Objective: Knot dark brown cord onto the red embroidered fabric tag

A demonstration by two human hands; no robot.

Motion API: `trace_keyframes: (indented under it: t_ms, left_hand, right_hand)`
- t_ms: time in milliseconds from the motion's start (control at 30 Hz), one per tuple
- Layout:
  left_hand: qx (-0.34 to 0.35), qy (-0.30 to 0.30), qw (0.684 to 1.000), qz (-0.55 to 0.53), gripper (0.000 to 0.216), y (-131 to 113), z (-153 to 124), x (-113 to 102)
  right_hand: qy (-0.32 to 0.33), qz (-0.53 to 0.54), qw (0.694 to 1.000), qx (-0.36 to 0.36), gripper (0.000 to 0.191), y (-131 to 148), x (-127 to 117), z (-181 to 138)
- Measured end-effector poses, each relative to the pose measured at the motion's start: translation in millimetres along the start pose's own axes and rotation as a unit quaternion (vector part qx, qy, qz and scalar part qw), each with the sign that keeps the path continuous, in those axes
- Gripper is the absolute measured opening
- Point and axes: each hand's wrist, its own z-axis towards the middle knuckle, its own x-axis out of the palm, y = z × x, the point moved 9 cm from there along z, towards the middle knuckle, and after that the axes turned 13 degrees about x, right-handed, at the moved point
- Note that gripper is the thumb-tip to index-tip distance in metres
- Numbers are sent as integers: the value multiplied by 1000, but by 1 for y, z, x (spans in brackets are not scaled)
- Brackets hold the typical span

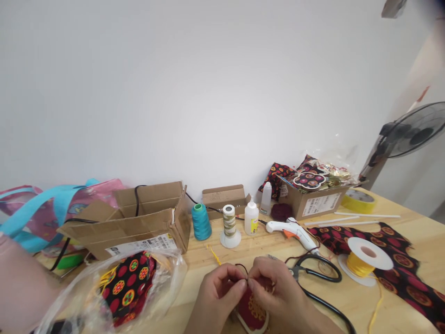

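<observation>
At the front of the table, my left hand [222,290] and my right hand [278,290] meet fingertip to fingertip. Both are closed in a pinch on a thin dark cord [242,266], a bit of which curves up behind the fingers. Just below them is a dark red fabric piece [255,308] with a gold pattern and a pale edge, partly covered by my fingers and thumbs. Right of my right hand lie black-handled scissors [321,274], their blades mostly hidden. A yellow cord end [214,256] lies beyond my left hand.
A clear plastic bag [167,283] with patterned fabric and an open cardboard box [139,227] stand left. Behind are a teal thread cone [201,222], a glue bottle [251,218] and a glue gun [294,232]. Rightward sit a yellow cord spool [365,262], patterned cloth [399,260] and a filled box [313,202].
</observation>
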Motion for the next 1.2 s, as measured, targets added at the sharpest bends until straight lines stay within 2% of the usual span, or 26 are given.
trace_keyframes:
  t_ms: [100,267,367,500,600,733,833,1033,1200]
  left_hand:
    - [4,-4,999,36,8,0,1,-1]
    - [-15,4,997,74,7,4,2,2]
    - [-20,-7,997,68,7,4,3,1]
    - [-30,-18,999,21,12,8,1,-3]
    - [-33,-24,999,-21,16,11,0,-6]
    - [-31,-22,999,-34,16,11,1,-6]
    - [-25,-8,1000,-17,16,8,2,-3]
    - [-7,0,1000,16,14,4,3,-5]
    - [23,14,999,20,15,-6,2,-4]
  right_hand:
    - [-21,-33,999,-11,13,6,-3,-1]
    - [-55,-90,991,-80,14,19,-1,-6]
    - [-61,-89,991,-77,14,17,-1,-6]
    - [-2,8,1000,15,16,-2,-1,0]
    - [45,88,993,61,20,-11,3,1]
    - [39,91,991,93,16,-17,4,2]
    - [53,158,978,124,20,-20,6,3]
    - [114,342,925,122,27,-13,6,3]
    - [125,407,898,106,26,-12,8,2]
